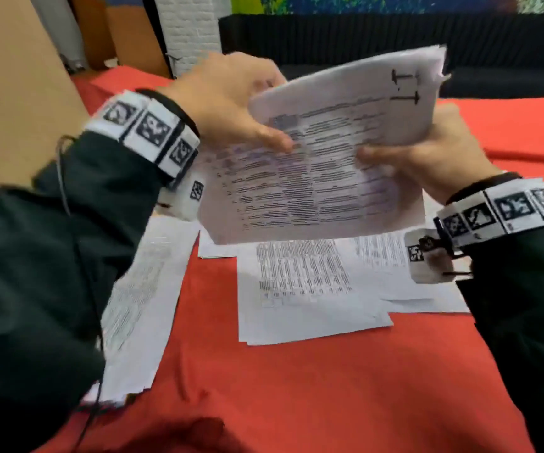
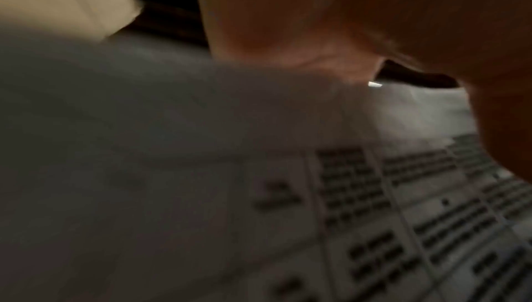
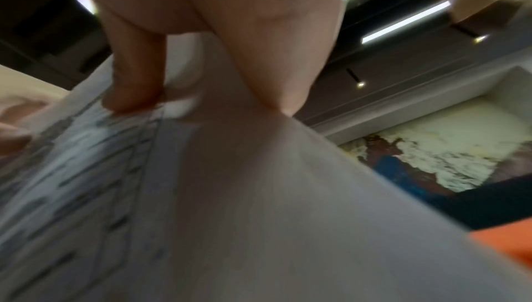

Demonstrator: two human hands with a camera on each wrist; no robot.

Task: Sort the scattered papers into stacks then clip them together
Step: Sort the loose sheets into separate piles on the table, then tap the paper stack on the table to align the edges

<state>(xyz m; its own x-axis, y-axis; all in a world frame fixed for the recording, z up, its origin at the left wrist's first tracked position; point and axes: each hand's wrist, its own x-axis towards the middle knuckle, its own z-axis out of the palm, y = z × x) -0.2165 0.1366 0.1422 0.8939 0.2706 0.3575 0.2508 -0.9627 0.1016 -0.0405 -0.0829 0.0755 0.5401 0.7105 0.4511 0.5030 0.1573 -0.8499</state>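
Note:
Both hands hold a bundle of printed papers (image 1: 323, 171) up above the red table (image 1: 296, 387). My left hand (image 1: 231, 103) grips the bundle's upper left edge, thumb on the front sheet. My right hand (image 1: 427, 152) pinches the right edge, thumb on the print. The sheet at the back bears a large handwritten "11". In the left wrist view the printed paper (image 2: 360, 204) fills the frame under my blurred left hand (image 2: 374, 22). In the right wrist view my right hand (image 3: 219, 40) pinches the paper (image 3: 230, 204), a fingertip pressed on the page.
More papers lie on the red cloth: a stack (image 1: 303, 289) in the middle, sheets (image 1: 395, 276) at the right under my wrist, and a stack (image 1: 140, 308) at the left under my forearm. A cardboard panel (image 1: 12, 103) stands at the left; a dark sofa (image 1: 395, 31) lies behind.

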